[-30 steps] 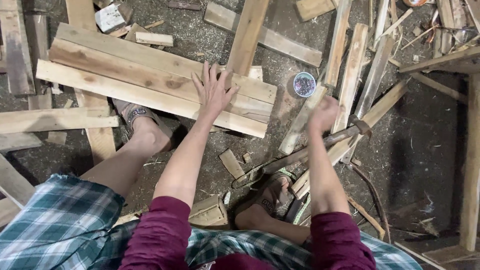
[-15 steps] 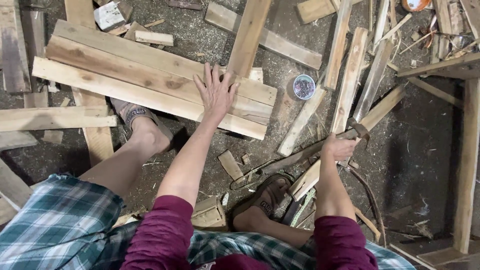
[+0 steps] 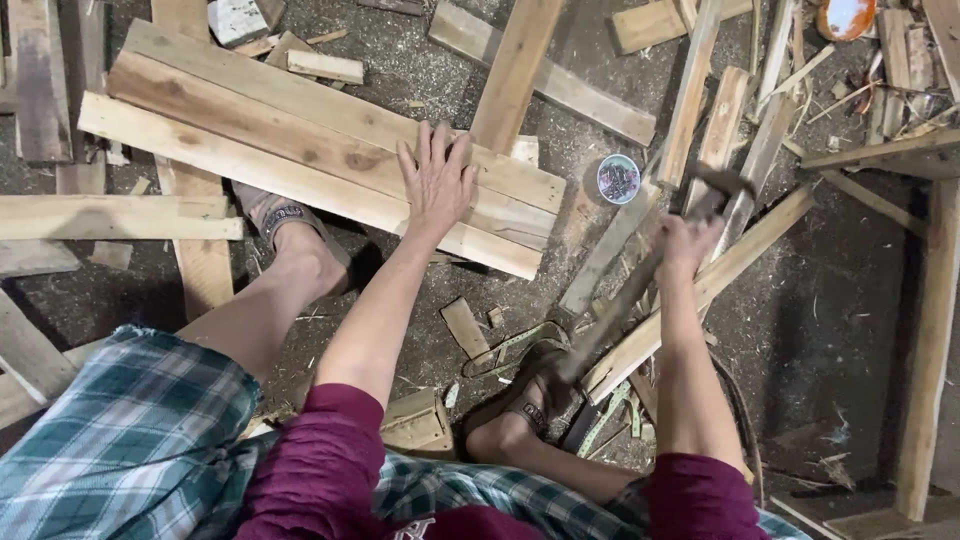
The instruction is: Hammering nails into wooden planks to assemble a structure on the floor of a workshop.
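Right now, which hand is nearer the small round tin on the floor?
Right. The right hand, gripping the hammer, is just below-right of the tin; the left hand lies flat on the planks, farther left.

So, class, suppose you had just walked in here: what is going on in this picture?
A person sits low among scattered timber offcuts on a sawdust-covered floor. The left hand lies flat, fingers spread, on a panel of pale wooden planks set side by side. The right hand grips a blurred wooden-handled hammer, raised above the loose slats. A small round tin sits on the floor between the two hands.
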